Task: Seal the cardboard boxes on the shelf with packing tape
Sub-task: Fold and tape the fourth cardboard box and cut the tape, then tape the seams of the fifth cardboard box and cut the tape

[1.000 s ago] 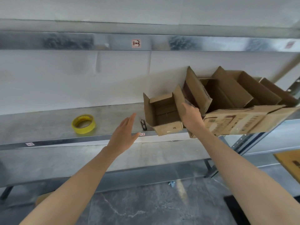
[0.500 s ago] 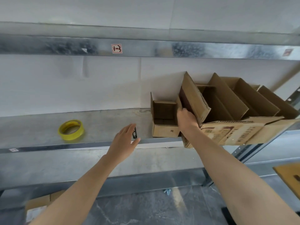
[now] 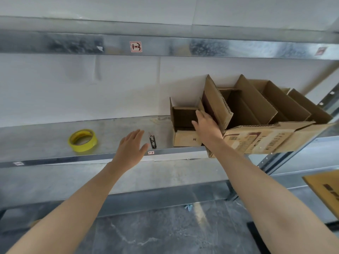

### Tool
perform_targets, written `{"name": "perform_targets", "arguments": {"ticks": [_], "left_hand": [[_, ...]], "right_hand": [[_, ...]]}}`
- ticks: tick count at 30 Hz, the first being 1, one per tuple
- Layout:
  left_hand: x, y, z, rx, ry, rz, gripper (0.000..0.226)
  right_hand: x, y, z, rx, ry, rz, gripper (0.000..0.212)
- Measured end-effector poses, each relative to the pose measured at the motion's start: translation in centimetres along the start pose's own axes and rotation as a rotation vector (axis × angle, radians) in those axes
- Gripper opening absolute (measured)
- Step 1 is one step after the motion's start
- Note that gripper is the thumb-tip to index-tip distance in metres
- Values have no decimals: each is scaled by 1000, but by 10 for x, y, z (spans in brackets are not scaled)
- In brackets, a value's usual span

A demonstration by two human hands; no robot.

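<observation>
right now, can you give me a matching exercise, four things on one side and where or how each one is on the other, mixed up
Things:
1 tape roll
2 small black tool
3 small box
4 left hand

Places or states:
a open, fingers straight, by the front edge of the shelf
b yellow, farthest left on the shelf
c the right hand touches its right side
d lies between the left hand and the small box

Pairs: 1-b, 2-d, 3-c, 4-a
</observation>
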State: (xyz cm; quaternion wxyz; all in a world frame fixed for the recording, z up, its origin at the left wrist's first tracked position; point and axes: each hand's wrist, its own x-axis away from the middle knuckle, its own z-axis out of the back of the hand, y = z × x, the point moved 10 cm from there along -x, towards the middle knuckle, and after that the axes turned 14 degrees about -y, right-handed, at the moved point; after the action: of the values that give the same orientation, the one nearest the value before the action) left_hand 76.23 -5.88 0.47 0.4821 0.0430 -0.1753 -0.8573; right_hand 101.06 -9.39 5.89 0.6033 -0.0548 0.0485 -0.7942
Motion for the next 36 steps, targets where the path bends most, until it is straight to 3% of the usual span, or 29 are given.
{"name": "perform_targets", "arguments": {"ticks": [7, 15, 22, 28, 36], "left_hand": [[37, -64, 35, 14, 48, 14, 52], [137, -226, 74, 4, 58, 87, 45], [231, -385, 83, 19, 6, 286, 48], [288, -473, 35, 122, -80, 458, 52], [319, -538, -79, 284, -192, 644, 51]], "right_hand": [[30, -88, 8, -109, 49, 132, 50], [73, -305, -45, -232, -56, 281, 52], [108, -487, -117, -303, -192, 421, 47], [125, -570, -196, -247, -381, 496, 50], [129, -599, -341, -163, -654, 512, 48]]}}
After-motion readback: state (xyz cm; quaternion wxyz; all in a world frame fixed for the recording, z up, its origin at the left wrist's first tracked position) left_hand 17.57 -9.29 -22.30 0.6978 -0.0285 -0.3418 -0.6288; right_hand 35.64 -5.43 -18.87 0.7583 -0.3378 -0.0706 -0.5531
